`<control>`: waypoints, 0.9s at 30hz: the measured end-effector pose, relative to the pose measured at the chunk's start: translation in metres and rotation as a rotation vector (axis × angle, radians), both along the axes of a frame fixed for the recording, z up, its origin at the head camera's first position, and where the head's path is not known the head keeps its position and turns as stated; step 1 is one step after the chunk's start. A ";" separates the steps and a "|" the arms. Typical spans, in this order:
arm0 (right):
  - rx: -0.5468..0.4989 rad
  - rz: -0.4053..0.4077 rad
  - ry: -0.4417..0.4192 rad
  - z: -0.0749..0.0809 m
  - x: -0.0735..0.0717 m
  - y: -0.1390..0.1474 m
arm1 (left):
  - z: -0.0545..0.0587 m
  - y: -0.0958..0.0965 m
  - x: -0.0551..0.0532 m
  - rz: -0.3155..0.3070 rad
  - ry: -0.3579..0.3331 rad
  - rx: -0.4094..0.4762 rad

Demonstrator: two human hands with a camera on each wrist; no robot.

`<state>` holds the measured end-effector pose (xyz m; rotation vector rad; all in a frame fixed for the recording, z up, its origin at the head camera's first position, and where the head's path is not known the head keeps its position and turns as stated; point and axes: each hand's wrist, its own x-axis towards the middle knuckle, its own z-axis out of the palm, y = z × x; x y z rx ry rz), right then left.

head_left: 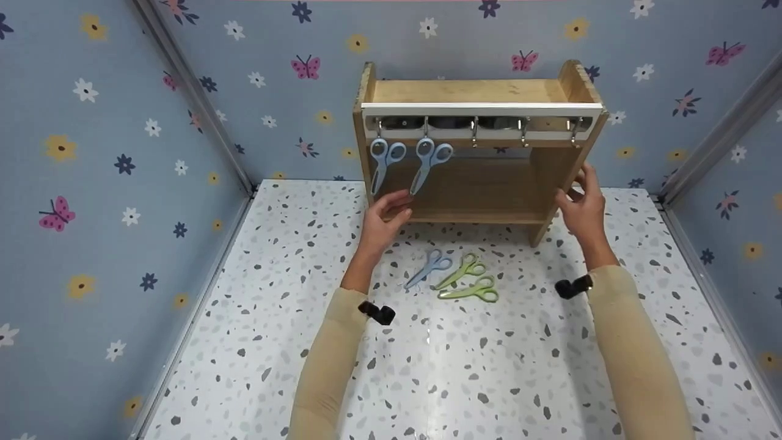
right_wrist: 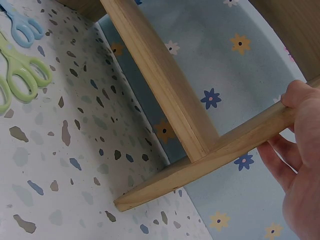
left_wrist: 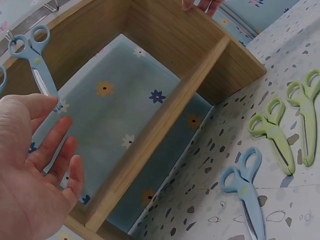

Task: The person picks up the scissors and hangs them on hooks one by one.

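A wooden shelf (head_left: 470, 91) stands near the back wall, with a hook rail (head_left: 482, 110) along its top front. Two pairs of blue scissors (head_left: 383, 164) hang by their finger loops from the two leftmost hooks. At the shelf's left side is my left hand (head_left: 383, 223), fingers loosely spread, the thumb overlapping the blade tip of one hanging pair (left_wrist: 42, 65) in the left wrist view. My right hand (right_wrist: 300, 145) grips the edge of the shelf's right side panel (right_wrist: 210, 155), thumb on one face and fingers round the other.
On the speckled white tabletop (head_left: 489, 379) before the shelf lie one blue pair of scissors (head_left: 430, 266) and two green pairs of scissors (head_left: 473, 289). Three hooks at the right of the rail hold nothing. Flower-patterned wall panels (head_left: 110, 183) enclose the left, back and right.
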<state>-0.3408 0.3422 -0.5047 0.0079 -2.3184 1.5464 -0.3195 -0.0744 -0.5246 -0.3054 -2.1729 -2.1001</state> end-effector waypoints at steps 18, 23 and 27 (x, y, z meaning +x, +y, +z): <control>0.008 -0.004 -0.024 0.003 0.000 -0.001 | -0.014 -0.009 0.008 -0.015 0.017 -0.035; 0.006 -0.004 -0.022 0.002 -0.001 0.000 | -0.016 -0.010 0.010 -0.012 0.051 -0.074; 0.003 -0.002 -0.014 0.000 -0.001 0.000 | -0.017 -0.010 0.013 0.004 0.063 -0.125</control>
